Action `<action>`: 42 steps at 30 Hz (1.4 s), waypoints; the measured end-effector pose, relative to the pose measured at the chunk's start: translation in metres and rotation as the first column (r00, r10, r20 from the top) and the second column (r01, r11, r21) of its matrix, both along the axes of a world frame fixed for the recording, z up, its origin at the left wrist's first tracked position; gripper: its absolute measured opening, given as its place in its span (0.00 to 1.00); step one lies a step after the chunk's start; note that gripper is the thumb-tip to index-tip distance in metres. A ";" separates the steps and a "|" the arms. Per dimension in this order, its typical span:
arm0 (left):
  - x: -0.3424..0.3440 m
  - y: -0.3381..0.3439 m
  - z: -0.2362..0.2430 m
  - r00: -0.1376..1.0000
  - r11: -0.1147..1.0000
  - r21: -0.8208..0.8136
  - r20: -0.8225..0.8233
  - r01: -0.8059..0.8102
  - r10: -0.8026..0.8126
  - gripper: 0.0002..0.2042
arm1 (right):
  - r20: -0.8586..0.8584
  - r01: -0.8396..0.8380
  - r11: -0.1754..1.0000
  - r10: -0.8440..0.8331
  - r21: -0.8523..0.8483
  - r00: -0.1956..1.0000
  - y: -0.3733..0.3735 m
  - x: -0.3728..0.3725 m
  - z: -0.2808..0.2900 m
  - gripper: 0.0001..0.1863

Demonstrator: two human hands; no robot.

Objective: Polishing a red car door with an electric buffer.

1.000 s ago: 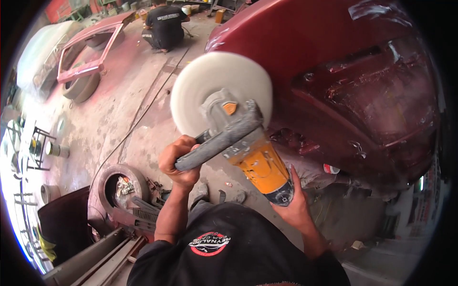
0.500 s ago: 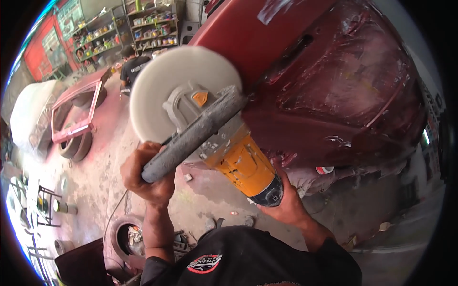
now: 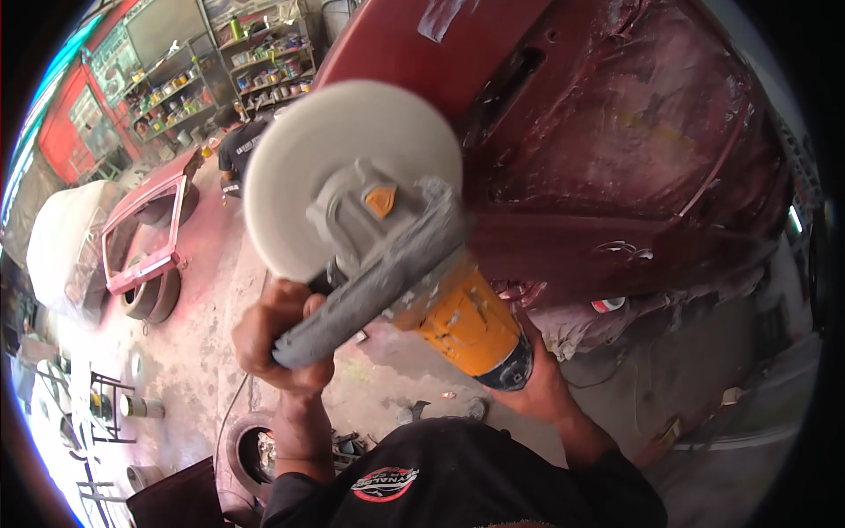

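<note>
Around handle (image 3: 378,277), left hand (image 3: 280,333) (curled)

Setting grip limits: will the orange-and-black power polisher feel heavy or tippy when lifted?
The orange-and-black power polisher is likely heavy: it looks bulky, and the left hand and right hand both hold it. The round white pad at one end may tip it headfirst. The grey handle is thick, so probably stiff.

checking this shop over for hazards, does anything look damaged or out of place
The polisher's orange housing is marked with dark scuffs, so it looks worn. On the floor at lower left, a tire holds what looks like litter, an odd place for it.
</note>
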State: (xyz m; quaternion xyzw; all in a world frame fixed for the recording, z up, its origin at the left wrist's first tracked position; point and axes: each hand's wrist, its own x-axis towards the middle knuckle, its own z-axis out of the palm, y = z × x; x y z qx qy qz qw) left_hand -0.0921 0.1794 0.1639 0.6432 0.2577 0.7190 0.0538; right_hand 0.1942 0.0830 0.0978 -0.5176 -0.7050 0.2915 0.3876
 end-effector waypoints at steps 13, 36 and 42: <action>0.007 -0.008 -0.002 0.991 0.999 0.046 -0.137 -0.009 0.015 0.13 | -0.051 -0.010 0.996 0.005 -0.091 0.999 -0.007 0.006 -0.026 0.59; -0.025 -0.047 -0.106 0.989 0.996 -0.085 -0.146 -0.020 0.007 0.14 | -0.045 -0.042 0.899 0.025 -0.436 0.999 -0.023 -0.008 -0.100 0.59; -0.011 -0.048 -0.110 0.984 0.998 -0.062 -0.176 0.028 -0.039 0.13 | -0.080 -0.030 0.881 -0.010 -0.473 0.997 -0.033 0.001 -0.112 0.61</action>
